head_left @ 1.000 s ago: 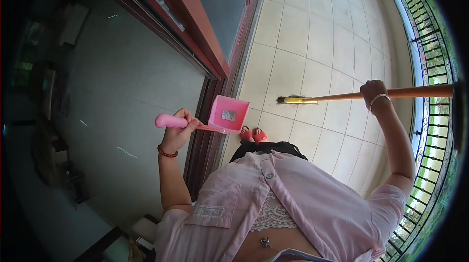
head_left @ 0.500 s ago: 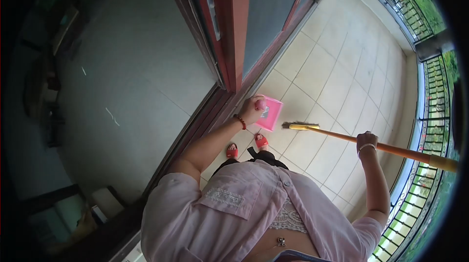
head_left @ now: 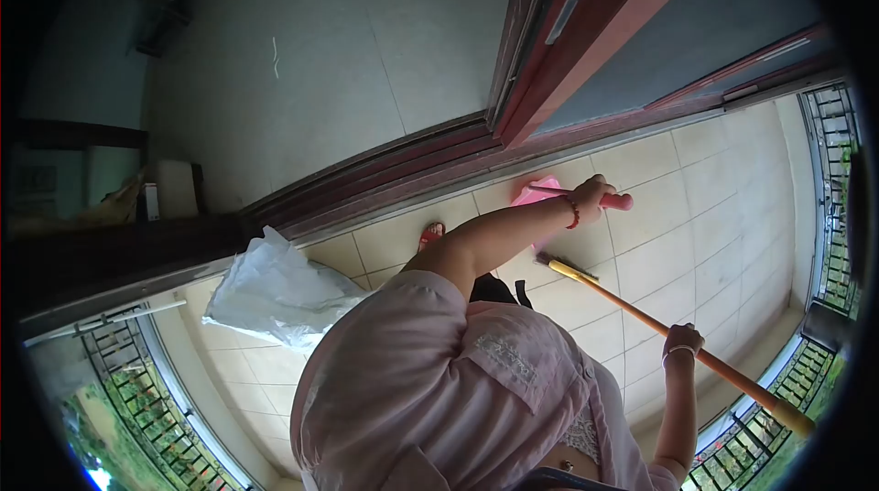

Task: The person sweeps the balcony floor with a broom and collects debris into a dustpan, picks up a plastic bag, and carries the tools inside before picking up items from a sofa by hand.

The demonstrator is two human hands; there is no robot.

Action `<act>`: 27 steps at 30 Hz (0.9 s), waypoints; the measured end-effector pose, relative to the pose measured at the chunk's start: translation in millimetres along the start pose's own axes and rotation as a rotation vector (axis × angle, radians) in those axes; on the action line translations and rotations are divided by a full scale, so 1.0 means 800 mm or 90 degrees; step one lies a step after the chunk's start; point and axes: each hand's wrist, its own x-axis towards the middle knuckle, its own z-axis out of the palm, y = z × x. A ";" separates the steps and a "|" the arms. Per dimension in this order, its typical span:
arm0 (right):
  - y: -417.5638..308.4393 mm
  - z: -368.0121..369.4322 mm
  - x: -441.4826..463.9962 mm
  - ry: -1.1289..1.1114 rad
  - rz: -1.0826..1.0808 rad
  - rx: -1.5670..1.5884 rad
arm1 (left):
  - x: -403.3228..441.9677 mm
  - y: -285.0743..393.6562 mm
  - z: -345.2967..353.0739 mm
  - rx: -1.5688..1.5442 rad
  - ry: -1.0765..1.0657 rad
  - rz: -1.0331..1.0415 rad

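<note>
My left hand point(head_left: 595, 195) is closed round the handle of the pink dustpan point(head_left: 534, 190), whose pan is partly hidden behind my forearm, near the door track. What lies inside the pan cannot be made out. Lower right, my right hand point(head_left: 682, 341) grips the orange pole of the broom point(head_left: 632, 310). The yellow broom head with dark bristles is low over the tiles, just below the dustpan. A red sandal shows on one foot point(head_left: 431, 234).
A white plastic bag point(head_left: 279, 289) stands on the tiles at the left. The red-brown sliding door frame point(head_left: 586, 42) and its floor track point(head_left: 385, 166) run across above. Black railings point(head_left: 833, 216) edge the balcony at right and lower left.
The view has turned, bringing the white bag into sight. My left arm now reaches across to the right with the dustpan. The broom slants more steeply, still in my right hand.
</note>
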 end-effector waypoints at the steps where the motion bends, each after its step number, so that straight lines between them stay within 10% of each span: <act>1: -0.003 -0.002 -0.003 0.012 0.006 -0.016 | 0.007 0.012 -0.002 0.013 -0.044 -0.023; 27: -0.052 -0.144 0.089 0.288 -0.149 -0.193 | -0.074 0.069 -0.024 -0.049 0.165 -0.082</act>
